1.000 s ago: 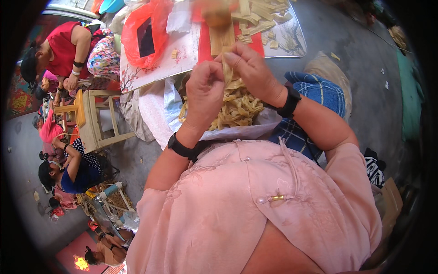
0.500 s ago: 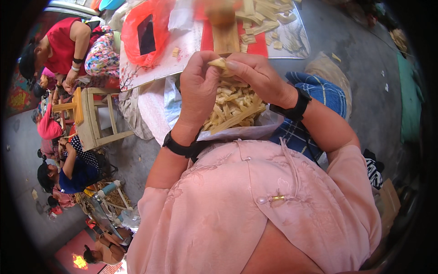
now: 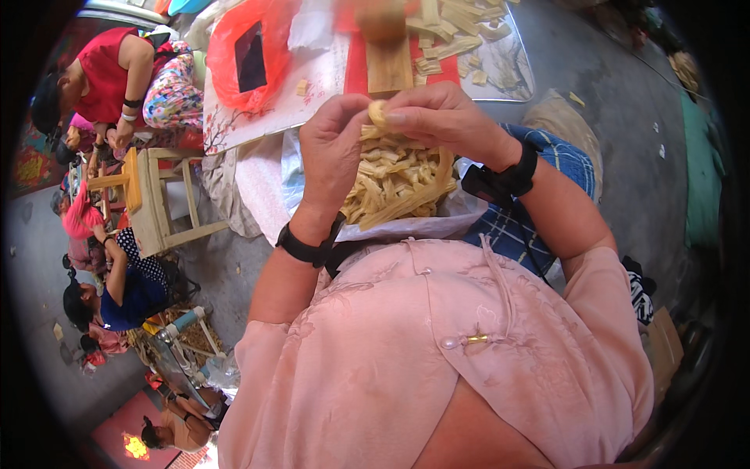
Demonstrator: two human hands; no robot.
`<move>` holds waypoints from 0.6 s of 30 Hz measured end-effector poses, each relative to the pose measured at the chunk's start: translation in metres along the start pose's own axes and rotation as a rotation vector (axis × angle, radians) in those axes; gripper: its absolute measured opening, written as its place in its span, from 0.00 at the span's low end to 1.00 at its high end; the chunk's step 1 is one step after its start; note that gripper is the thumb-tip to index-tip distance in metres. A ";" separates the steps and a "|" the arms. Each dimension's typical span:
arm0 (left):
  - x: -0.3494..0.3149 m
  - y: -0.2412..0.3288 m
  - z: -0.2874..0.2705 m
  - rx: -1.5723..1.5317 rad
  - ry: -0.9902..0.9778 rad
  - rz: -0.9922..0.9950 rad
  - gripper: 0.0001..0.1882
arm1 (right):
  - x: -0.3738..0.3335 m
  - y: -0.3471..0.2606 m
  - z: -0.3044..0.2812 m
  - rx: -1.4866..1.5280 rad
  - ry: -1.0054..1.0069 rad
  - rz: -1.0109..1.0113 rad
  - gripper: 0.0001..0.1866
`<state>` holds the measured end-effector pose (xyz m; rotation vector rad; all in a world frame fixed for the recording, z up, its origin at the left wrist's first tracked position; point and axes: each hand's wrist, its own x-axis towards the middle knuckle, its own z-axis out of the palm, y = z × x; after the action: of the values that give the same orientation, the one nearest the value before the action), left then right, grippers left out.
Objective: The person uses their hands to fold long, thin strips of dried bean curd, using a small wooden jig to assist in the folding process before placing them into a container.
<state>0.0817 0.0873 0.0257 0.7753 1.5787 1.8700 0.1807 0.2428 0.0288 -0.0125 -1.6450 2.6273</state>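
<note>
Two bare hands, the left hand and the right hand, meet before the chest, and one small, rounded, pale-yellow piece of strip-like material sits exactly between their fingertips. The grip of each hand is pinched on this piece, thumb at its side, so neither hand is nearer to it. Its long axis I cannot tell: it looks compact, and the fingers cover its ends.

Just under the hands, toward the body, a loose heap of pale-yellow strips fills a whitish plastic sack; the hands hide part of the heap. Directly beyond the fingertips stands a flat, brown wooden block, its long side pointing away from the person, with a bright red sheet around it on the pale printed worktop.

Farther, an orange-brown shape is too blurred to name and is cut by the upper edge. To its right, more flat yellowish strips are scattered, also partly cut off.
</note>
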 end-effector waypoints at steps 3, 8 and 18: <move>-0.001 0.000 0.008 -0.014 0.037 0.033 0.10 | 0.010 0.010 -0.015 -0.093 0.128 -0.011 0.08; 0.002 0.004 0.009 0.091 0.017 0.035 0.07 | 0.007 0.001 -0.018 -0.006 0.221 0.047 0.13; 0.009 0.019 -0.010 0.675 0.046 0.275 0.09 | 0.010 0.003 -0.034 0.004 0.188 0.013 0.08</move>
<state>0.0671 0.0850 0.0436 1.2935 2.2644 1.5189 0.1717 0.2722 0.0118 -0.2624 -1.5831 2.5483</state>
